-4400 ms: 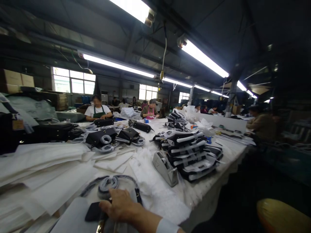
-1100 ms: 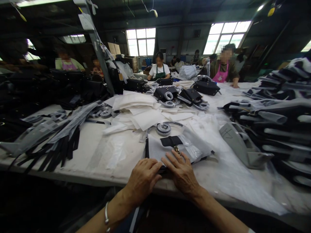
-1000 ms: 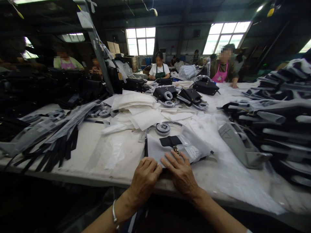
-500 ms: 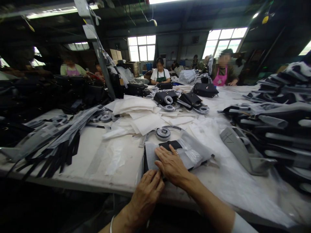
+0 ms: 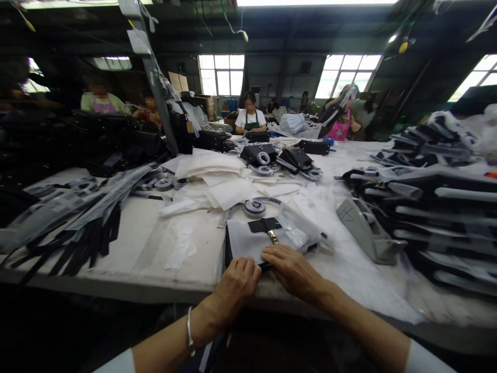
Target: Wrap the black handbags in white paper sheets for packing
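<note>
A black handbag (image 5: pixel 228 248) lies at the table's front edge, its face covered by a white wrapping sheet (image 5: pixel 244 238). A dark strap with a gold clasp (image 5: pixel 273 237) shows on top of it. My left hand (image 5: pixel 238 280), with a silver bangle at the wrist, has its fingers curled over the bag's near edge. Beside it, my right hand (image 5: pixel 291 267) grips the same edge with bent fingers; the thumb is hidden. A coiled, wrapped strap (image 5: pixel 254 207) rests just behind the bag.
White sheets (image 5: pixel 217 176) are piled behind the bag. Wrapped straps (image 5: pixel 93 223) hang over the front edge at left. A grey moulded piece (image 5: pixel 368 233) and stacked black bag parts (image 5: pixel 438 223) stand at right. Co-workers sit across the table (image 5: pixel 202 259); a metal post (image 5: pixel 159 93) rises at left.
My right hand has slid off the bag's top toward me, down to its near edge, uncovering the gold clasp. My left hand stays at that edge. A co-worker at back right has lifted something.
</note>
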